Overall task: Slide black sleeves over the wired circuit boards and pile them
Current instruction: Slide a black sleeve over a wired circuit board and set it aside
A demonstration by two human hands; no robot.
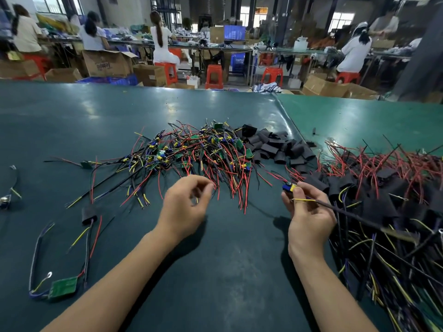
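A worker's two bare hands hover over a dark green counter (pixel 119 111) strewn with wiring. The left hand (pixel 189 204) has its fingers curled inward, thumb and forefinger pinching the ends of red wires (pixel 217 188) that trail from a tangled heap of unsleeved circuit boards (pixel 191 149) at the middle of the counter. The right hand (pixel 309 216) pinches a small board with blue and yellow parts (pixel 288 187) between thumb and fingertips, its yellow wire (pixel 303 200) crossing the fingers and a dark lead running off to the right. Just behind the heap, to its right, lies a loose mound of black sleeves (pixel 275 146). A large pile of sleeved boards (pixel 383 195), red, yellow and black wires sticking out, fills the counter's right side, beside the right hand. At the left lie a single sleeved board (pixel 88 214) and a bare green board (pixel 62 286) with its wires. Beyond the counter, seated workers face long benches among red stools (pixel 214 76) and cardboard boxes (pixel 107 63).
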